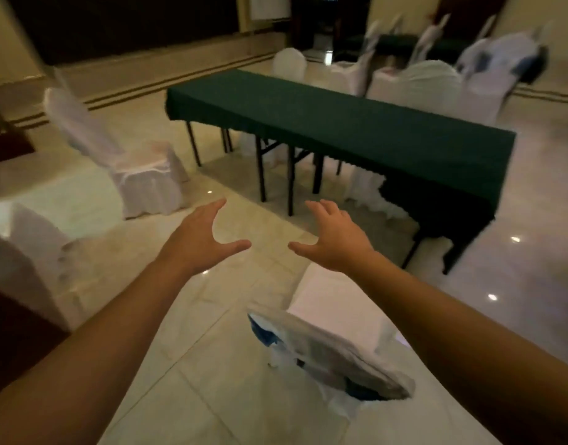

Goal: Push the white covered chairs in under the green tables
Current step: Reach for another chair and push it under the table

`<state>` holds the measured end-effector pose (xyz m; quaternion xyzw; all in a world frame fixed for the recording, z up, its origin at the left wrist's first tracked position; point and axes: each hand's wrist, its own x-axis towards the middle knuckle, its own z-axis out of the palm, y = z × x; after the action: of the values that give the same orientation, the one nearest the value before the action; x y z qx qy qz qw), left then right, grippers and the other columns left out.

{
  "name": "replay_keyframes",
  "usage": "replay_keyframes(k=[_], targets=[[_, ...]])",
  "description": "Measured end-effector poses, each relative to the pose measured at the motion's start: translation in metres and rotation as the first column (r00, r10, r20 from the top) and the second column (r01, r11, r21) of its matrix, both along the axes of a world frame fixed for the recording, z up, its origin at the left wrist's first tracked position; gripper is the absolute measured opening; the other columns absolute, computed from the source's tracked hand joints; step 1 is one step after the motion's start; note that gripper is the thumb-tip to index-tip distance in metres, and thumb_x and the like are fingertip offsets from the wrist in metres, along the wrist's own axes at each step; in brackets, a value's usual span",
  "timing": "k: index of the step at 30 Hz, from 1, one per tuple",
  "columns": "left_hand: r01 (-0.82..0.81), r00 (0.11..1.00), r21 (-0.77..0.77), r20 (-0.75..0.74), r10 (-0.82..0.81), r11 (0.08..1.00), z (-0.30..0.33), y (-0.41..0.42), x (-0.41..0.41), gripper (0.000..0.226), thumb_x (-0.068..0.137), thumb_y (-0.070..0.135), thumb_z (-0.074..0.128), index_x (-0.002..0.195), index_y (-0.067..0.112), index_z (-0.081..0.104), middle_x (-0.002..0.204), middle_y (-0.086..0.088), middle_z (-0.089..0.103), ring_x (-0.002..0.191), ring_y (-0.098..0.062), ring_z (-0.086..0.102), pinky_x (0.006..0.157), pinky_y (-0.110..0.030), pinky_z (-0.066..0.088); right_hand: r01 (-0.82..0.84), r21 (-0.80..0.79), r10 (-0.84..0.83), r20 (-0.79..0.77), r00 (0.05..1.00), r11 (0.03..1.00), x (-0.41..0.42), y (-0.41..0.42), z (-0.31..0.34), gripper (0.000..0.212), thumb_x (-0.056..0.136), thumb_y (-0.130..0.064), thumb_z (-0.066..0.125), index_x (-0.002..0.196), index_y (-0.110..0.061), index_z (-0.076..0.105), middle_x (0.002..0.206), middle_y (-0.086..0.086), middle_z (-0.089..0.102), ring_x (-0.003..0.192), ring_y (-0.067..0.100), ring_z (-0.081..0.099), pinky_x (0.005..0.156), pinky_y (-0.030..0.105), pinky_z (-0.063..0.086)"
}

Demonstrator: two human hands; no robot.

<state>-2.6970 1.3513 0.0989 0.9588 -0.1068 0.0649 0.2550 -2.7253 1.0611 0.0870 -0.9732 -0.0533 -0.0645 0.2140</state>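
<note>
A long green-clothed table [356, 123] runs from centre to right, on black folding legs. Right below me stands a white covered chair [337, 319], its backrest top near my body and its seat facing the table. My left hand [202, 239] and my right hand [334, 239] reach forward above the floor, fingers spread, holding nothing; the right forearm passes over the chair's seat. Another white covered chair [131, 162] stands loose on the floor left of the table. White covers [369, 187] show under the table's near side.
Several white covered chairs [417, 85] stand along the table's far side, with a second green table [404, 43] behind them. One more white chair [29, 252] is at my left, beside dark wooden furniture [6, 332]. The tiled floor is glossy.
</note>
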Motion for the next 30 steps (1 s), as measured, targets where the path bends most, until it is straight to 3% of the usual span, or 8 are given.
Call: replay_keyframes(k=[5, 9, 15, 20, 22, 25, 28, 30], targets=[[0.276, 0.961, 0.02, -0.012, -0.275, 0.961, -0.02, -0.041, 0.028, 0.113, 0.052, 0.093, 0.062, 0.147, 0.042, 0.027, 0.151, 0.004, 0.041, 0.132, -0.02, 0.042, 0.1, -0.041, 0.042, 0.409, -0.024, -0.409, -0.037, 0.912, 0.912, -0.063, -0.021, -0.005, 0.099, 0.07, -0.079, 0.065, 0.149, -0.04, 0.02, 0.16, 0.001, 0.027, 0.138, 0.032, 0.038, 0.1, 0.056, 0.047], [0.458, 0.886, 0.039, -0.099, -0.453, 0.888, -0.039, -0.061, 0.024, 0.117, 0.049, 0.098, 0.057, 0.147, 0.043, 0.026, 0.152, 0.004, 0.04, 0.133, -0.021, 0.043, 0.099, -0.042, 0.042, 0.572, -0.056, -0.574, -0.061, 0.816, 0.818, -0.123, -0.018, -0.011, 0.098, 0.07, -0.084, 0.06, 0.149, -0.037, 0.025, 0.157, 0.004, 0.034, 0.133, 0.033, 0.045, 0.097, 0.054, 0.05], [0.604, 0.78, 0.081, -0.265, -0.567, 0.793, -0.076, -0.087, -0.005, 0.125, 0.036, 0.103, 0.056, 0.143, 0.044, 0.034, 0.148, 0.011, 0.043, 0.129, -0.018, 0.044, 0.097, -0.043, 0.043, 0.659, -0.094, -0.661, -0.223, 0.716, 0.746, -0.182, -0.006, -0.042, 0.118, 0.05, -0.103, 0.043, 0.147, -0.039, 0.03, 0.155, 0.0, 0.037, 0.13, 0.029, 0.046, 0.097, 0.054, 0.05], [0.695, 0.711, 0.244, -0.374, -0.596, 0.676, -0.12, -0.092, -0.012, 0.133, 0.03, 0.105, 0.054, 0.144, 0.04, 0.036, 0.147, 0.008, 0.044, 0.126, -0.02, 0.045, 0.098, -0.045, 0.044, 0.594, -0.124, -0.589, -0.395, 0.705, 0.795, -0.197, -0.006, -0.094, 0.124, 0.041, -0.1, 0.057, 0.147, -0.041, 0.029, 0.15, -0.003, 0.043, 0.122, 0.026, 0.05, 0.094, 0.05, 0.049], [0.701, 0.706, 0.293, -0.409, -0.578, 0.65, -0.133, -0.089, -0.013, 0.132, 0.03, 0.1, 0.06, 0.144, 0.037, 0.037, 0.144, 0.007, 0.048, 0.123, -0.021, 0.049, 0.096, -0.043, 0.045, 0.558, -0.149, -0.562, -0.426, 0.709, 0.817, -0.197, -0.006, -0.11, 0.118, 0.043, -0.093, 0.066, 0.143, -0.038, 0.036, 0.14, -0.003, 0.051, 0.112, 0.023, 0.054, 0.09, 0.046, 0.053], [0.706, 0.699, 0.324, -0.468, -0.541, 0.63, -0.147, -0.088, -0.013, 0.108, 0.044, 0.082, 0.073, 0.137, 0.037, 0.044, 0.127, 0.007, 0.06, 0.106, -0.02, 0.058, 0.085, -0.037, 0.05, 0.521, -0.207, -0.557, -0.417, 0.718, 0.828, -0.191, -0.009, -0.13, 0.087, 0.053, -0.078, 0.079, 0.122, -0.033, 0.048, 0.11, -0.005, 0.063, 0.09, 0.016, 0.057, 0.08, 0.038, 0.056], [0.741, 0.667, 0.381, -0.324, -0.671, 0.553, -0.151, -0.087, -0.018, 0.063, 0.059, 0.068, 0.07, 0.113, 0.035, 0.06, 0.101, 0.008, 0.068, 0.082, -0.017, 0.06, 0.069, -0.03, 0.048, 0.517, -0.254, -0.576, -0.364, 0.732, 0.818, -0.185, -0.012, -0.137, 0.065, 0.064, -0.064, 0.083, 0.108, -0.029, 0.05, 0.094, -0.005, 0.062, 0.079, 0.016, 0.057, 0.074, 0.036, 0.055], [0.777, 0.611, 0.369, -0.246, -0.752, 0.51, -0.153, -0.081, -0.023, 0.051, 0.062, 0.059, 0.073, 0.101, 0.028, 0.061, 0.09, 0.005, 0.066, 0.075, -0.021, 0.06, 0.063, -0.03, 0.047, 0.504, -0.29, -0.578, -0.307, 0.756, 0.814, -0.185, -0.015, -0.14, 0.05, 0.072, -0.054, 0.082, 0.099, -0.028, 0.049, 0.089, -0.004, 0.062, 0.073, 0.015, 0.056, 0.067, 0.034, 0.054]])
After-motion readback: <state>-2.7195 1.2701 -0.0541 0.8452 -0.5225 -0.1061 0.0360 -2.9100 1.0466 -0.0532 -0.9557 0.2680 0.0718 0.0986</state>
